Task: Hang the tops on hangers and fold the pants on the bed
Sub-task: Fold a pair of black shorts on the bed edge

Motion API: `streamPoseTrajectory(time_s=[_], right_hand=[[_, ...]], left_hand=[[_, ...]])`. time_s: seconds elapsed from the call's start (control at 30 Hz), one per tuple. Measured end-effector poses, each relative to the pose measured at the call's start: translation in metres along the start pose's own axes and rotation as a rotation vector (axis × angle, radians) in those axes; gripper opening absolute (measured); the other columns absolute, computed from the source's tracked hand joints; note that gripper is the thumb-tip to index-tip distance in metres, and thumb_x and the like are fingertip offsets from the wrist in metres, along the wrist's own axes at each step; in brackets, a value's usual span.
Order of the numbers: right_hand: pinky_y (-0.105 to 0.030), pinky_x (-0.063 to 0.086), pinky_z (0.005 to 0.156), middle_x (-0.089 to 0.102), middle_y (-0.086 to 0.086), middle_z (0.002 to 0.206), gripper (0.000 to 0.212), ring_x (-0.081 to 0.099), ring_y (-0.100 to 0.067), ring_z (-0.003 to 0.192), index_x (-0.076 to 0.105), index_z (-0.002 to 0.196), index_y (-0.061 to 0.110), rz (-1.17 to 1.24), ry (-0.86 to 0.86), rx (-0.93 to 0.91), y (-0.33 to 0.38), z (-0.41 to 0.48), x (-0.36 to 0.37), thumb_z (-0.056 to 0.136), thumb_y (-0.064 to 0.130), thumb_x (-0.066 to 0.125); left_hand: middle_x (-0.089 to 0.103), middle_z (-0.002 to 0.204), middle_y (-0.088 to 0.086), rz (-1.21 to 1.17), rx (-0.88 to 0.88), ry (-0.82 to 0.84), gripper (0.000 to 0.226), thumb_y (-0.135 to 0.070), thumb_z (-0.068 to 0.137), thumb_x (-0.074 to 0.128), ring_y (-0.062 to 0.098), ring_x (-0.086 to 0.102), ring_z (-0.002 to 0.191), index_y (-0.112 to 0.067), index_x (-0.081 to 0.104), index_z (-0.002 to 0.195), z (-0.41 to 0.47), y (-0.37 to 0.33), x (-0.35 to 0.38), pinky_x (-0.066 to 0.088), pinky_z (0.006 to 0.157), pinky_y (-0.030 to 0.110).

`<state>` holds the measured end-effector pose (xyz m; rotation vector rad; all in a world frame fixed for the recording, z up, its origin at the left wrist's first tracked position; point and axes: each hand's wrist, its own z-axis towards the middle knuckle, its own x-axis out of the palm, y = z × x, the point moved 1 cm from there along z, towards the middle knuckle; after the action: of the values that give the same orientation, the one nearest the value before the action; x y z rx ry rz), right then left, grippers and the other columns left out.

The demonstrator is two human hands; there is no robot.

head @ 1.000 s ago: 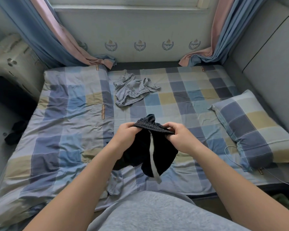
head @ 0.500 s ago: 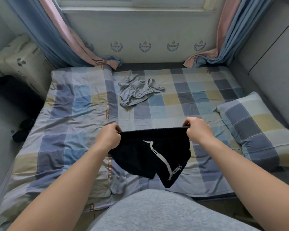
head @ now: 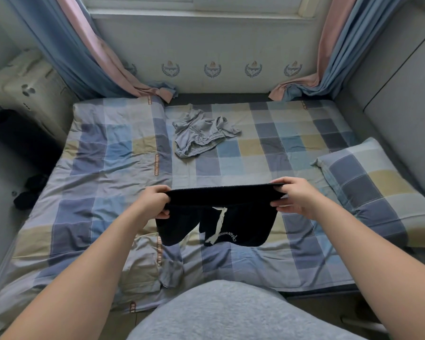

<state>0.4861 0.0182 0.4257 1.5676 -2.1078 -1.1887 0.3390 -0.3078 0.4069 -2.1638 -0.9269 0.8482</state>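
Note:
A pair of black shorts with a white stripe and white lettering hangs above the near part of the bed. Its waistband is stretched wide and level between my hands. My left hand grips the waistband's left end. My right hand pinches its right end. The two legs dangle just above the checked sheet. A crumpled pair of grey shorts lies farther back on the bed, near the middle.
A checked pillow lies at the bed's right side against a grey padded wall. Curtains drape onto the bed's far corners. A pale box and dark clothing sit on the floor at the left.
The shorts went from bunched between my close-set hands to spread open. My hands moved apart along the waistband and both legs now hang side by side.

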Motion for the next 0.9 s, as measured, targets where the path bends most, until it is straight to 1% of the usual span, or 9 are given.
streamPoseTrajectory(time_s=[0.13, 0.23, 0.3, 0.4, 0.5, 0.57, 0.67, 0.8, 0.9], right_hand=[[-0.031, 0.056, 0.057, 0.061, -0.009, 0.086, 0.014, 0.057, -0.02, 0.062, 0.063, 0.107, 0.01, 0.18, 0.17, -0.011, 0.011, 0.0, -0.001, 0.099, 0.003, 0.054], [-0.034, 0.06, 0.077, 0.063, -0.015, 0.104, 0.037, 0.064, -0.026, 0.088, 0.06, 0.125, 0.008, 0.251, 0.311, -0.041, 0.018, -0.003, -0.011, 0.091, -0.007, 0.061], [-0.035, 0.06, 0.087, 0.061, -0.022, 0.115, 0.051, 0.066, -0.033, 0.106, 0.059, 0.129, 0.009, 0.252, 0.345, -0.073, 0.019, -0.004, -0.016, 0.086, -0.019, 0.059], [-0.028, 0.061, 0.08, 0.064, -0.024, 0.115, 0.044, 0.071, -0.028, 0.096, 0.064, 0.118, 0.002, 0.035, 0.219, -0.212, 0.02, -0.005, -0.011, 0.083, -0.025, 0.059], [-0.026, 0.06, 0.068, 0.07, -0.01, 0.088, 0.017, 0.069, -0.018, 0.072, 0.07, 0.106, 0.002, -0.269, 0.046, -0.358, 0.017, -0.003, -0.006, 0.093, -0.007, 0.063], [-0.031, 0.056, 0.074, 0.071, -0.001, 0.084, 0.01, 0.066, -0.019, 0.078, 0.073, 0.101, 0.009, -0.408, -0.012, -0.417, 0.014, 0.0, -0.007, 0.097, 0.012, 0.064], [-0.043, 0.047, 0.096, 0.066, -0.007, 0.108, 0.018, 0.061, -0.025, 0.103, 0.072, 0.103, 0.012, -0.501, -0.064, -0.464, 0.011, 0.003, -0.008, 0.1, 0.025, 0.06], [-0.047, 0.049, 0.075, 0.069, -0.01, 0.082, 0.026, 0.062, -0.034, 0.08, 0.066, 0.087, 0.009, -0.412, -0.073, -0.488, 0.011, 0.001, -0.004, 0.102, 0.028, 0.057], [-0.034, 0.035, 0.059, 0.048, 0.005, 0.057, 0.039, 0.046, -0.017, 0.059, 0.052, 0.067, 0.01, -0.419, -0.143, -0.504, 0.011, 0.002, 0.002, 0.1, 0.031, 0.059]], left_hand=[[0.049, 0.075, 0.007, -0.116, 0.058, 0.165, 0.007, -0.005, 0.095, 0.06, 0.017, 0.05, 0.06, -0.01, 0.059, 0.091, -0.005, -0.001, -0.001, 0.053, 0.066, 0.031], [0.063, 0.087, 0.007, -0.066, 0.142, 0.276, 0.025, -0.002, 0.086, 0.074, 0.016, 0.064, 0.074, -0.008, 0.062, 0.106, -0.007, 0.002, -0.009, 0.055, 0.071, 0.027], [0.066, 0.088, 0.005, 0.13, 0.233, 0.229, 0.037, 0.006, 0.082, 0.071, 0.016, 0.063, 0.073, -0.02, 0.064, 0.107, -0.008, 0.002, -0.011, 0.05, 0.069, 0.027], [0.063, 0.079, -0.003, 0.32, 0.411, -0.029, 0.027, -0.003, 0.087, 0.072, 0.015, 0.057, 0.071, -0.03, 0.066, 0.091, -0.006, 0.002, -0.009, 0.045, 0.067, 0.029], [0.062, 0.086, 0.003, 0.417, 0.505, -0.196, 0.004, -0.023, 0.091, 0.072, 0.024, 0.057, 0.085, -0.021, 0.069, 0.089, -0.004, 0.002, -0.009, 0.042, 0.074, 0.036], [0.063, 0.096, 0.002, 0.463, 0.521, -0.236, 0.014, -0.03, 0.094, 0.068, 0.026, 0.053, 0.099, -0.018, 0.073, 0.098, -0.003, 0.002, -0.009, 0.043, 0.087, 0.04], [0.068, 0.1, 0.005, 0.327, 0.524, -0.191, 0.023, -0.033, 0.098, 0.06, 0.029, 0.058, 0.102, -0.012, 0.071, 0.098, -0.007, -0.001, -0.008, 0.046, 0.094, 0.049], [0.071, 0.102, 0.02, -0.032, 0.377, -0.113, 0.027, -0.028, 0.104, 0.053, 0.04, 0.066, 0.1, -0.005, 0.066, 0.099, -0.009, -0.005, 0.0, 0.05, 0.092, 0.056], [0.071, 0.091, 0.017, -0.101, 0.23, -0.185, 0.036, -0.033, 0.104, 0.052, 0.04, 0.068, 0.094, -0.003, 0.068, 0.093, -0.006, -0.007, 0.007, 0.054, 0.085, 0.049]])
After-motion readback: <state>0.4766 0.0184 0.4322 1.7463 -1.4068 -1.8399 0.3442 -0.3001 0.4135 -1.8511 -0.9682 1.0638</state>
